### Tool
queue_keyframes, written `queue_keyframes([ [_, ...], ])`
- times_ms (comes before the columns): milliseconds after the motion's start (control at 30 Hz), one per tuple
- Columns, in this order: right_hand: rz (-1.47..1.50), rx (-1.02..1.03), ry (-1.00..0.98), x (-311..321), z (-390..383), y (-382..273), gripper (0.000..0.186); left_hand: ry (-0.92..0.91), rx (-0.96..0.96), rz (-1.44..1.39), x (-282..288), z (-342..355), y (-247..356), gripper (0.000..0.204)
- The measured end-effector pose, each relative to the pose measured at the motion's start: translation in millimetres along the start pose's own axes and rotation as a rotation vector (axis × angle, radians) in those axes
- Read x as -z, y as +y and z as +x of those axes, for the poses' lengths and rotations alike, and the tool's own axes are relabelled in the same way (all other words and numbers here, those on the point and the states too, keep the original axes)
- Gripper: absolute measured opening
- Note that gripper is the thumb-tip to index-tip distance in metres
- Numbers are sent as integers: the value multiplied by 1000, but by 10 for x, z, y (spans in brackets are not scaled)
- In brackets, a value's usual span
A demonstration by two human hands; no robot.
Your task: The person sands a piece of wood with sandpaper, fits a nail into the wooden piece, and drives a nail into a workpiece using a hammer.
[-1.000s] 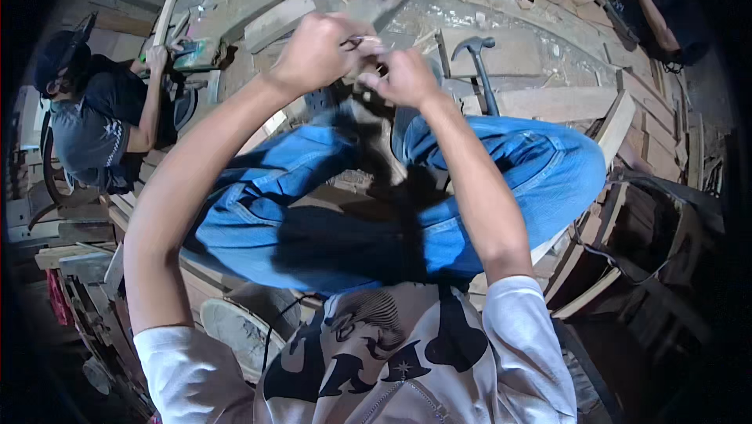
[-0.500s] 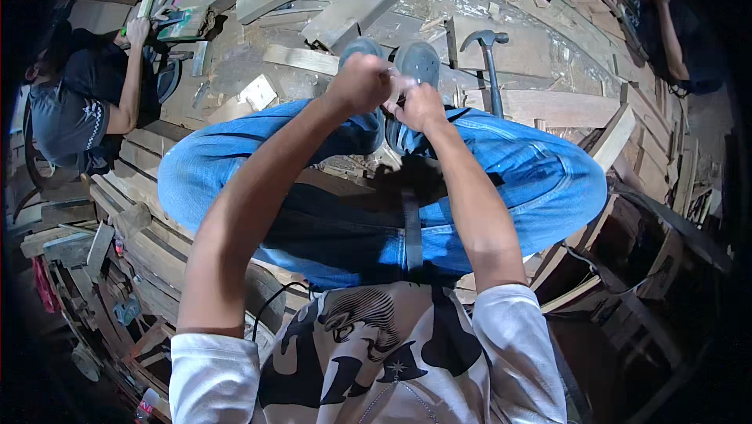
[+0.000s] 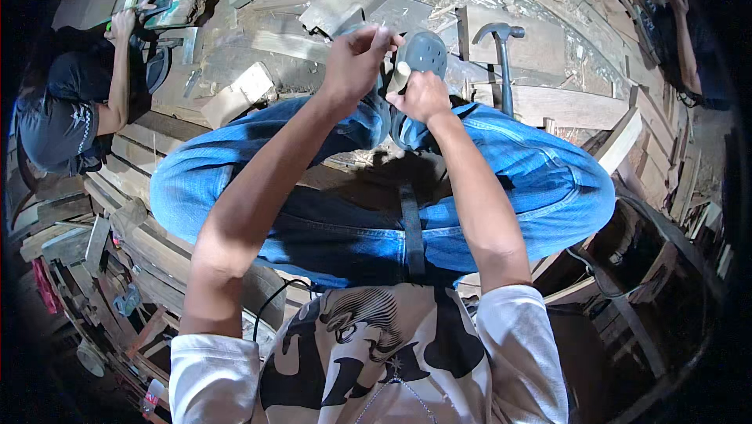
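A: At the thumb side of the right hand, a pale stubby piece is poking out, curled fingers clasping it. Left?

B: Left hand is hovering just beside, fingers bunching; can't tell if pinching anything. Hammer is lying farther right.

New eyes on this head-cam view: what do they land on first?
Probably the bright blue jeans, spread wide across the middle. Then the left hand and right hand, close together at upper centre, the right gripping a small pale piece in front of a grey clog. The claw hammer also stands out, lying right of the hands among boards, with a co-worker at far left.
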State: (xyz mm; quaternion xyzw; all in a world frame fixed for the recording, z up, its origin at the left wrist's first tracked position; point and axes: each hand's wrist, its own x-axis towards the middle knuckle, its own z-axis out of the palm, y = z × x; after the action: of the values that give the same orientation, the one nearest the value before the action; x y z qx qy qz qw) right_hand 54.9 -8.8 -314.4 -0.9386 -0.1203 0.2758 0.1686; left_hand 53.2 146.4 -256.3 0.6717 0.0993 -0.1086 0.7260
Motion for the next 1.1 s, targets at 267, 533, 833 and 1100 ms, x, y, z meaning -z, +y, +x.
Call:
queue_keyframes([
  [267,-66,136,-23,-22,8,-225,42,82,82,-68,165,-133,114,31],
  [533,-111,191,-107,-204,-51,-89,34,101,-109,-165,327,-74,149,35],
  [833,-99,1,-206,-354,42,5,42,53,-35,125,211,-332,-6,23],
  [1100,222,-55,-305,-357,107,18,45,43,-39,-36,151,-408,-140,27],
])
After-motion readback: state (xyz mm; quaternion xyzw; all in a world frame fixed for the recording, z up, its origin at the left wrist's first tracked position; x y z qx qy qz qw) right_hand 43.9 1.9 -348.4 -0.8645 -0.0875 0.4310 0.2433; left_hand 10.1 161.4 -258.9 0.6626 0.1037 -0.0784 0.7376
